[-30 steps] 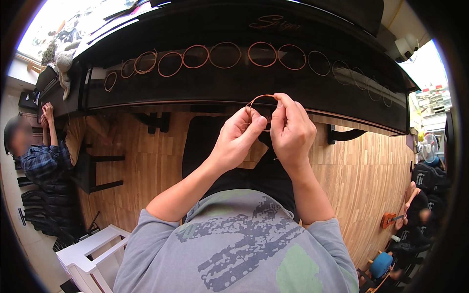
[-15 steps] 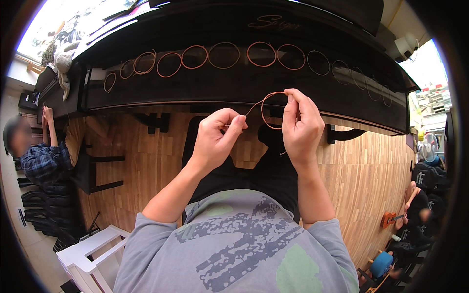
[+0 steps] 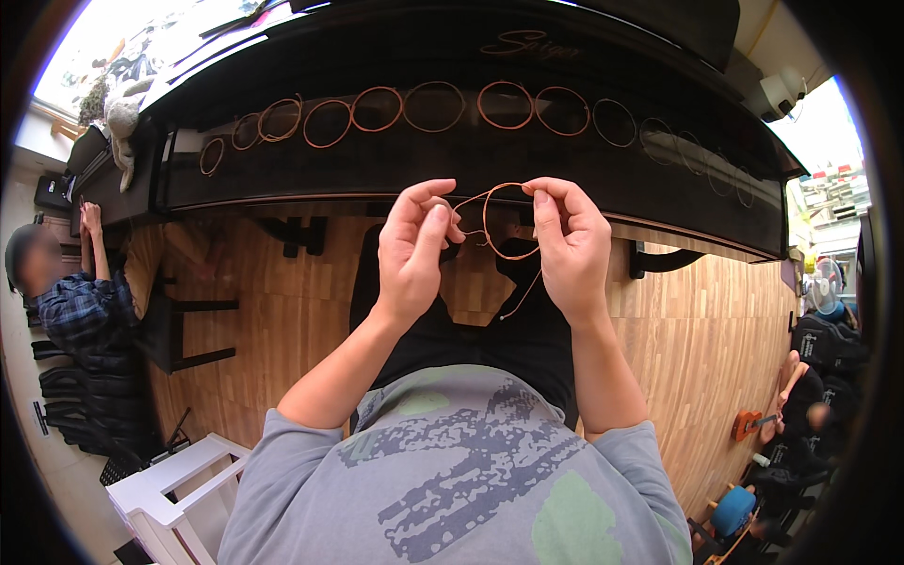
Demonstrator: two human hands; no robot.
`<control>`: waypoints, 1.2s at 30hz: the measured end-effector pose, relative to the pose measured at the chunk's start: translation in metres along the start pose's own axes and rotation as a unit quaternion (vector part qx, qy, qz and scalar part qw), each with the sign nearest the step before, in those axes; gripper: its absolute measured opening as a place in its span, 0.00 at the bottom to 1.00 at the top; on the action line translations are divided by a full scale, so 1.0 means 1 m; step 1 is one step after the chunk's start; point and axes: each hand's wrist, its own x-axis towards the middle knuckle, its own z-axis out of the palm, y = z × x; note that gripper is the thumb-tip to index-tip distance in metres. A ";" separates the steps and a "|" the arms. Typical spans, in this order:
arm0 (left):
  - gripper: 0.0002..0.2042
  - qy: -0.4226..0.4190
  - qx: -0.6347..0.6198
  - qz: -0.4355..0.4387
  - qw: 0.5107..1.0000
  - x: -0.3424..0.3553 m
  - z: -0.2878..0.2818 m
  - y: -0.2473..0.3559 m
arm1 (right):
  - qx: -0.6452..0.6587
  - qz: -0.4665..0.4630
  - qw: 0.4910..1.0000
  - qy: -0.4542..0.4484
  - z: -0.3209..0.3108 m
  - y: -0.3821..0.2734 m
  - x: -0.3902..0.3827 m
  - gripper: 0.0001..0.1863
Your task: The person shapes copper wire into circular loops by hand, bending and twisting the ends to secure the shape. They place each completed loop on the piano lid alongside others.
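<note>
A copper-coloured wound instrument string [image 3: 487, 218] is bent into a loop between my hands, above the near edge of the black piano. The thumb and forefinger of my right hand [image 3: 573, 240] pinch the top right of the loop. From below those fingers hangs the string's tail, with a small pale ball at its end. My left hand [image 3: 412, 247] has its forefinger stretched out and the other fingers curled at a strand on the loop's left side. The fingertips partly hide their hold on that strand.
Several coiled strings [image 3: 377, 109] lie in a row on the piano top [image 3: 311, 179], coppery ones leftward, thin silvery ones [image 3: 614, 122] rightward. Another person [image 3: 85, 301] sits at far left. A white frame-like piece of furniture [image 3: 174, 490] stands lower left, a small orange ukulele [image 3: 749, 424] at right.
The loop has shifted left and slightly down with my right hand. My left hand's tight pinch has loosened, its forefinger now stretched out. The string's tail with its ball end hangs more in view.
</note>
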 end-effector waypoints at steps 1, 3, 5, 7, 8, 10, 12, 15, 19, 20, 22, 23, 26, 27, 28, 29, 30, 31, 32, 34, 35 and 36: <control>0.16 0.005 -0.029 -0.009 1.000 0.002 -0.003 0.000 | -0.013 -0.010 1.000 0.002 0.000 0.000 0.000 0.07; 0.17 -0.007 -0.052 -0.022 0.998 0.007 -0.007 0.004 | -0.042 -0.030 0.999 0.005 0.000 0.001 -0.001 0.07; 0.17 -0.072 -0.006 -0.047 0.996 0.013 -0.001 0.016 | -0.066 -0.058 0.996 0.005 0.001 0.001 -0.002 0.07; 0.16 -0.136 0.036 -0.063 0.988 0.017 0.002 0.021 | -0.074 -0.078 0.994 0.004 0.003 0.001 -0.002 0.07; 0.15 -0.150 0.038 -0.066 0.986 0.018 0.001 0.021 | -0.073 -0.082 0.994 0.004 0.004 0.003 -0.002 0.07; 0.15 -0.179 0.042 -0.073 0.980 0.019 -0.004 0.022 | -0.055 -0.065 0.996 -0.006 0.003 0.003 0.000 0.07; 0.14 -0.166 0.111 -0.047 0.979 0.018 -0.006 0.022 | -0.023 -0.019 0.999 -0.022 -0.001 0.001 0.001 0.07; 0.11 -0.174 0.271 -0.001 0.947 0.021 -0.010 0.032 | 0.009 0.034 0.999 -0.039 -0.007 0.001 0.000 0.08; 0.12 -0.167 0.395 0.192 0.883 0.023 -0.013 0.022 | 0.027 0.014 0.999 -0.035 -0.005 0.002 0.001 0.08; 0.13 -0.166 0.363 0.182 0.899 0.021 -0.009 0.019 | 0.024 0.001 0.999 -0.033 -0.003 0.004 0.001 0.08; 0.17 -0.182 0.256 0.128 0.941 0.016 -0.005 0.017 | 0.006 -0.018 0.999 -0.030 -0.001 0.006 0.001 0.08; 0.20 -0.197 0.176 0.084 0.961 0.013 -0.005 0.017 | -0.009 -0.025 0.999 -0.028 0.000 0.006 0.000 0.07; 0.27 -0.214 0.013 -0.026 0.976 0.013 -0.008 0.014 | -0.058 -0.063 0.996 -0.028 0.002 0.005 -0.002 0.07; 0.27 -0.202 -0.014 -0.050 0.978 0.014 -0.006 0.014 | -0.076 -0.079 0.994 -0.027 0.002 0.006 -0.003 0.07; 0.28 -0.189 -0.040 -0.075 0.978 0.016 -0.004 0.015 | -0.090 -0.099 0.991 -0.029 0.004 0.006 -0.003 0.07; 0.20 -0.158 -0.016 -0.075 0.985 0.019 0.000 0.019 | -0.103 -0.118 0.987 -0.031 0.005 0.006 -0.004 0.07; 0.17 -0.165 0.027 -0.091 0.982 0.024 0.000 0.023 | -0.116 -0.138 0.983 -0.031 0.006 0.006 -0.004 0.07; 0.14 -0.171 0.070 -0.106 0.977 0.028 0.000 0.026 | -0.125 -0.136 0.981 -0.052 0.004 0.005 -0.004 0.08; 0.12 -0.177 0.113 -0.122 0.970 0.031 -0.001 0.027 | -0.087 -0.094 0.990 -0.064 0.003 0.003 -0.004 0.08; 0.09 -0.145 0.100 -0.100 0.979 0.033 0.001 0.026 | -0.008 -0.011 0.996 -0.086 -0.001 -0.001 -0.005 0.10; 0.09 -0.138 0.092 -0.102 0.981 0.034 0.000 0.026 | 0.056 0.024 0.992 -0.108 -0.004 0.001 -0.003 0.11; 0.09 -0.131 0.084 -0.104 0.982 0.034 -0.001 0.026 | 0.078 0.056 0.987 -0.128 -0.008 0.000 -0.002 0.11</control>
